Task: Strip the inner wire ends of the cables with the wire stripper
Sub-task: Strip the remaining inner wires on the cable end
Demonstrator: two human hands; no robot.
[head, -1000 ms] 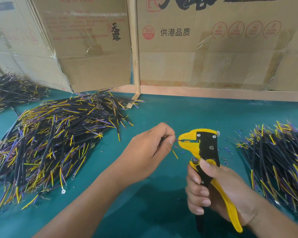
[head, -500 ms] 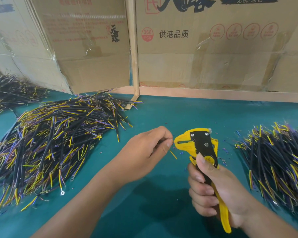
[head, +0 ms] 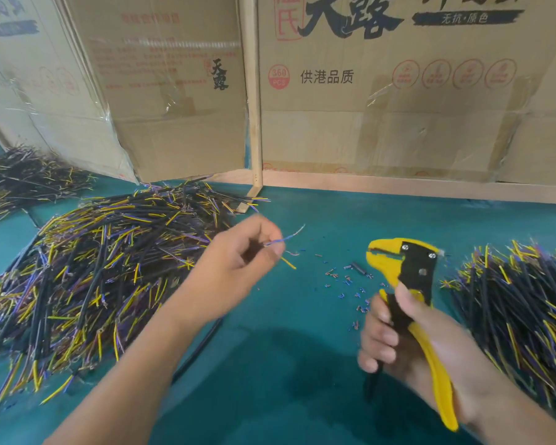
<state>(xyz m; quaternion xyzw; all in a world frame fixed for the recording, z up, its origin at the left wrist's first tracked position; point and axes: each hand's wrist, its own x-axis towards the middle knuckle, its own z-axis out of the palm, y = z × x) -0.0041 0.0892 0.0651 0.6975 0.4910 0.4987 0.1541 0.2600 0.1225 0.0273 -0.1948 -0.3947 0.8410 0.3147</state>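
Meanwhile left hand (head: 235,271) pinches a cable (head: 281,240), right hand (head: 408,345) grips the stripper (head: 408,277); scraps (head: 344,277), seemingly insulation, between.

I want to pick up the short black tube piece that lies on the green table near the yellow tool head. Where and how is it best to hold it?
Pinch the short black tube piece across its middle, from above. It lies flat on the green table, so only its top and long sides are free. Small insulation scraps lie around it.
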